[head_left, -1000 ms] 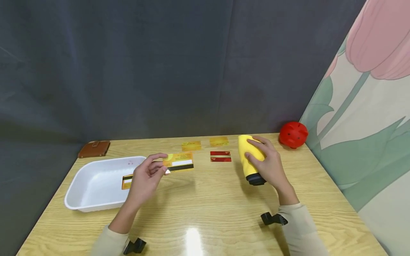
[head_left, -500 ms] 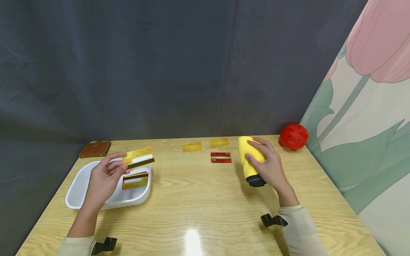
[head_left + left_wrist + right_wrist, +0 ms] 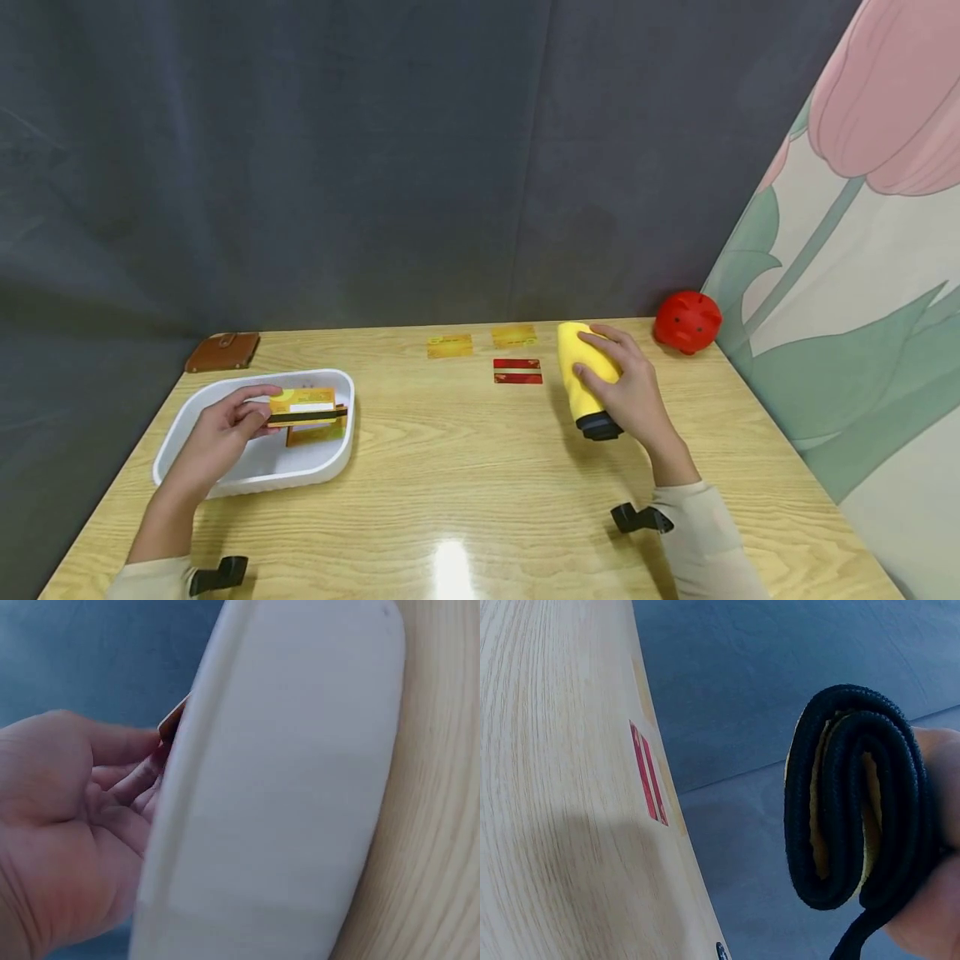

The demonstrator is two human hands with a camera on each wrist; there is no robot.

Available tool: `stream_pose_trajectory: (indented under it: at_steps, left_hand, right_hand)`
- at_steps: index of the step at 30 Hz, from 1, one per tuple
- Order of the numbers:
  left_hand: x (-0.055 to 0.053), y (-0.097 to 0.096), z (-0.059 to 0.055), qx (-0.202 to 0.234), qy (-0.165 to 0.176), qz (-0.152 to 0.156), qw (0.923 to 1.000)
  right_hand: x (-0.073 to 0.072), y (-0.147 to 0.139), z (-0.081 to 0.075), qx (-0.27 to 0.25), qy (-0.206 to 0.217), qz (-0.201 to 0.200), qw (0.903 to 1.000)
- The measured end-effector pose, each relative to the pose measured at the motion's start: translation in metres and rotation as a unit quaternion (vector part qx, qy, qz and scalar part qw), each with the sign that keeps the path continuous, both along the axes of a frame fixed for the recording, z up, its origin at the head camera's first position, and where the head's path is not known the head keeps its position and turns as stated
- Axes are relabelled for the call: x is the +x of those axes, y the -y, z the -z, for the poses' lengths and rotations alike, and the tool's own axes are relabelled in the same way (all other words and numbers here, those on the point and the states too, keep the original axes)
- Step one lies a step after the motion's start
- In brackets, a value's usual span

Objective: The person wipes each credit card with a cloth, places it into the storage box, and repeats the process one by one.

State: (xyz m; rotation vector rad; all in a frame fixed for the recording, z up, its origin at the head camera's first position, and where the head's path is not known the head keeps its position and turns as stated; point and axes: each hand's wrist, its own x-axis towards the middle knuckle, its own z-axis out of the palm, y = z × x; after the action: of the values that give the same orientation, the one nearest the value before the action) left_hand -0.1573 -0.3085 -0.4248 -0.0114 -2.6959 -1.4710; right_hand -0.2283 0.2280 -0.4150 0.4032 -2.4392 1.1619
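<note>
My left hand pinches a yellow card with a black stripe by its left end, over the white tray. Below that card, a second orange card lies in the tray and is partly covered. In the left wrist view the tray's side wall hides most of the held card. On the right, my right hand grips a rolled yellow cloth with a black end, held above the table. The right wrist view shows the roll's layered black edge end-on.
Two yellow cards, one at the left and one at the right, lie near the table's back edge. A red card lies before them. A brown wallet sits back left, a red piggy bank back right. A dark curtain hangs behind.
My left hand has carried the yellow card leftward from mid-table and lowered it over the white tray. The right hand stays in place with the rolled cloth.
</note>
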Motion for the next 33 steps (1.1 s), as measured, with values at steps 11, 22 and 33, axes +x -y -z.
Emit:
stream_pose_trajectory:
  at_steps: [11,22,33]
  left_hand:
    - [-0.022,0.001,0.012,-0.07,0.041,0.018,0.9966]
    - [-0.029,-0.003,0.018,-0.082,0.016,0.021,0.9963]
    - [-0.031,-0.007,0.021,-0.069,-0.031,-0.038,0.9964]
  right_hand:
    - [0.0,0.001,0.002,-0.002,0.0,-0.004,1.0]
    - [0.0,0.002,0.003,-0.001,-0.001,-0.01,1.0]
    - [-0.001,0.002,0.004,0.0,-0.002,-0.016,0.9999]
